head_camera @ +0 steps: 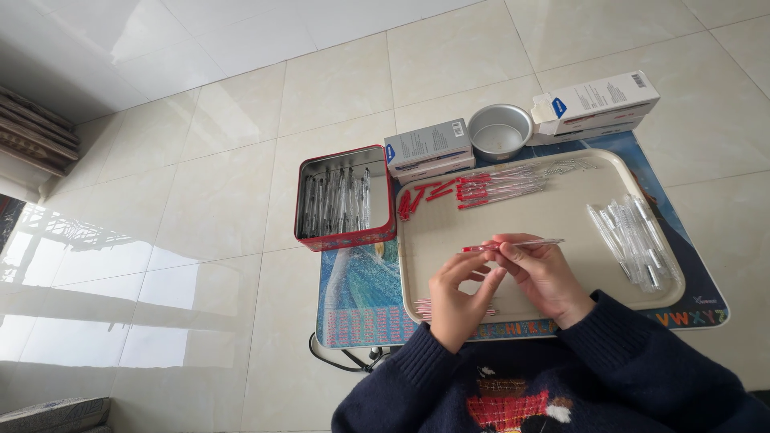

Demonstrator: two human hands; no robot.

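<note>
1. The person sits over a beige tray (561, 216) that rests on a small colourful table (353, 297) on a tiled floor.
2. Both hands meet over the middle of the tray. The right hand (541, 273) pinches a clear pen (513, 244) with a red end and holds it flat, with its thin tip pointing to the right.
3. The left hand (457, 293) is curled, with its fingertips right at the red end of the same pen. It seems to be pushing or fitting a small piece there, but the piece is too small to tell.
4. So the step in hand looks like putting one pen together, and it looks about half done.
5. The next move calls for a steady hold and a straight push, so the end goes in without bending.
6. A row of red pen parts (473, 191) lies along the far edge of the tray.
7. A pile of clear pen tubes (634, 240) lies at the right side of the tray.
8. A red tin (345, 196) left of the tray is full of pens.
9. A small metal bowl (499, 132) and some white boxes (593, 104) sit behind the tray.
</note>
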